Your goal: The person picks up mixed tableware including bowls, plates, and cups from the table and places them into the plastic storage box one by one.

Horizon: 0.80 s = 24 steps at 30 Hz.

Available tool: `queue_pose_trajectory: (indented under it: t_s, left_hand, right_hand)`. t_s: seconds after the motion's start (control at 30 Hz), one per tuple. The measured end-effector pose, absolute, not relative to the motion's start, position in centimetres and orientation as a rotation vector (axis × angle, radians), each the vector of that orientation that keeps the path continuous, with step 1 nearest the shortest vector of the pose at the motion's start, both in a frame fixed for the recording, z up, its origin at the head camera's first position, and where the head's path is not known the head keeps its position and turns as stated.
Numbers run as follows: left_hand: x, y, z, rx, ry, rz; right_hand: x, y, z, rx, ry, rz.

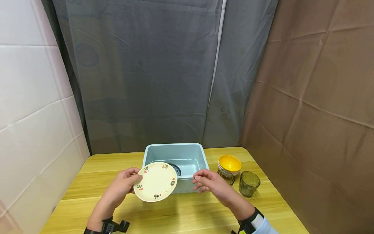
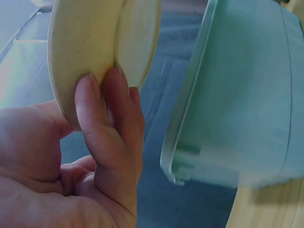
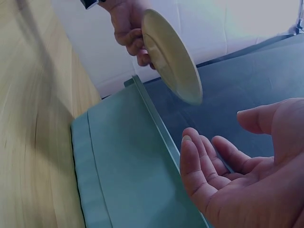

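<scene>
A cream plate (image 1: 156, 182) with small printed motifs round its face is pinched at its left edge by my left hand (image 1: 124, 185). The thumb lies on the face and the fingers spread over the speckled back, as the left wrist view shows on the plate (image 2: 88, 42). It is held tilted, in front of a light blue basin (image 1: 175, 148). Inside the basin, a dark blue patterned dish (image 1: 176, 169) shows partly behind the plate. My right hand (image 1: 208, 182) hovers by the basin's front right corner, fingers loosely bent with nothing between them; the right wrist view shows its palm (image 3: 247, 185).
Right of the basin, a yellow bowl (image 1: 230, 163) sits stacked on a white one. Two green glasses (image 1: 249, 184) stand close by, one partly behind my right hand. A grey curtain (image 1: 146, 81) hangs behind the wooden table (image 1: 117, 159), with a brown cloth wall (image 1: 315, 97) at the right.
</scene>
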<state>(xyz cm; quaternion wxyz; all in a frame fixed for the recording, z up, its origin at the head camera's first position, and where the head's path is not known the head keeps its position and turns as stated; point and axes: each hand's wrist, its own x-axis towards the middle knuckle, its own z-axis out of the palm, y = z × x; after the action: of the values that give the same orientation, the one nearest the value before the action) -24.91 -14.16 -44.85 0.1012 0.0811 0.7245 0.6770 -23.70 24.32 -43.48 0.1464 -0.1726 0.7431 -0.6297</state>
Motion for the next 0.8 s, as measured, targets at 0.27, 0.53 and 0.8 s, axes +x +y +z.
queue_pose_trajectory:
  t_s: [0.27, 0.53, 0.8]
  left_hand:
    - [-25.2, -11.7, -44.8, 0.305, 2.095, 2.008]
    - [-25.3, -9.6, -45.3, 0.348, 2.051, 2.019]
    - [-25.3, -8.5, -45.1, 0.324, 2.036, 2.029]
  right_hand:
    - [-24.2, 23.4, -44.0, -0.509, 2.097, -1.849]
    - [-24.1, 22.6, -44.0, -0.487, 2.055, -1.866]
    - [-23.9, 22.2, -44.2, -0.451, 2.030, -1.895]
